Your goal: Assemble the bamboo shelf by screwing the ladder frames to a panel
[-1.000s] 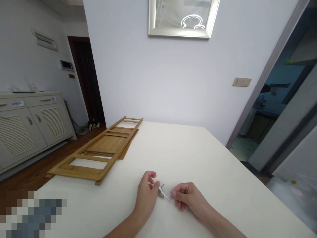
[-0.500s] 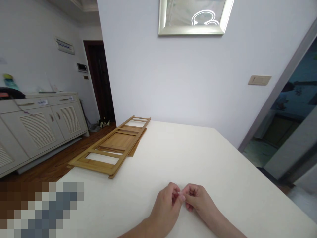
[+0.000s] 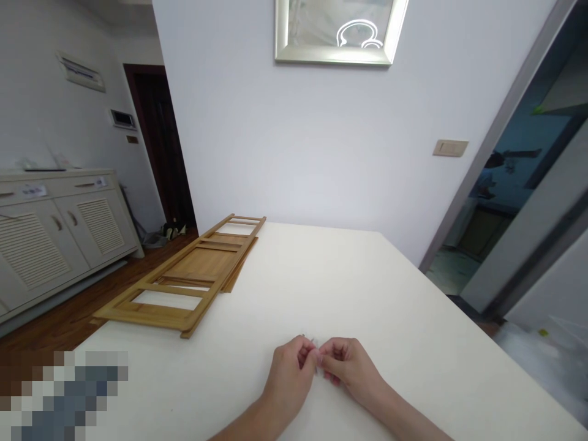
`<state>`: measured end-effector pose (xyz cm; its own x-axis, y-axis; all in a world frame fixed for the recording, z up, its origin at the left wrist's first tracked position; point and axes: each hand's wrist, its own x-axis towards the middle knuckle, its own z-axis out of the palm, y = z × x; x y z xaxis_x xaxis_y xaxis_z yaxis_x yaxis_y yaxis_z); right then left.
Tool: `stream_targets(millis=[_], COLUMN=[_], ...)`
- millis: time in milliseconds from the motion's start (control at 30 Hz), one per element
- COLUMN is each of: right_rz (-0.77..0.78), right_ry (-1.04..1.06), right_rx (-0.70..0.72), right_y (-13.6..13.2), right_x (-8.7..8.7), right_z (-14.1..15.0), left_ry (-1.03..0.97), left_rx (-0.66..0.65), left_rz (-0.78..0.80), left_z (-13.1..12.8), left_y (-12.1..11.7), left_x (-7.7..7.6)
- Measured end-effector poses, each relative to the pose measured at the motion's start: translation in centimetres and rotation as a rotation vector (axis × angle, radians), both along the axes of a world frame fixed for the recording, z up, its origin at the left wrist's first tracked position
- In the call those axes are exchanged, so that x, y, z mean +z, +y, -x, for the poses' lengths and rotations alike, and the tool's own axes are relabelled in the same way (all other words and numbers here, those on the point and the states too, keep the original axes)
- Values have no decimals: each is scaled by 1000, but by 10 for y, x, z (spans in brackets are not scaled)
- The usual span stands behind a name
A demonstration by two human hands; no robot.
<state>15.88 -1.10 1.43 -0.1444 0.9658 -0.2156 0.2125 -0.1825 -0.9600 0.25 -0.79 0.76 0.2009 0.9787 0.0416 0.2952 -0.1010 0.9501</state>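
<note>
My left hand [image 3: 290,373] and my right hand [image 3: 351,367] meet low in the middle of the view, just above the white table [image 3: 312,282]. Both are closed, thumbs against fingers, pinching a small clear plastic bag [image 3: 315,344] between them. Most of the bag is covered by my fingers. Small dark specks show at its upper edge, too small to make out.
A wooden slatted frame [image 3: 202,260] lies flat along the table's left side, with wooden panels under it. A blurred-out patch [image 3: 68,392] covers the lower left. Behind the table rises a wall with a framed picture [image 3: 335,55]; a cabinet [image 3: 68,226] stands left.
The view has turned slightly right, so everything sits farther left. More of the clear plastic bag shows between my fingers; both hands keep their pinch.
</note>
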Motion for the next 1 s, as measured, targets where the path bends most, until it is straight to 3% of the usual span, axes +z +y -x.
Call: stream_targets(millis=[200,533,733,900,1000], right_rz=[-23,-22,-69,-247,-255], right_ry=[-6,53,-5,-142,-42], right_rx=[-76,-59,-162,-208,-198], right_y=[-4,-7,-5,-11,-9], right_x=[3,2,2,-8,-11], right_z=[6,6,4,7,8], left_ry=[8,42,225,386,354], left_rx=[-26,-39,-46,-66,-90], left_rz=[-2,5,-162,-277,-335], left_z=[2,4,7,13,16], left_y=[-2,1,5,4,4], left_x=[1,0,-4,-4,-2])
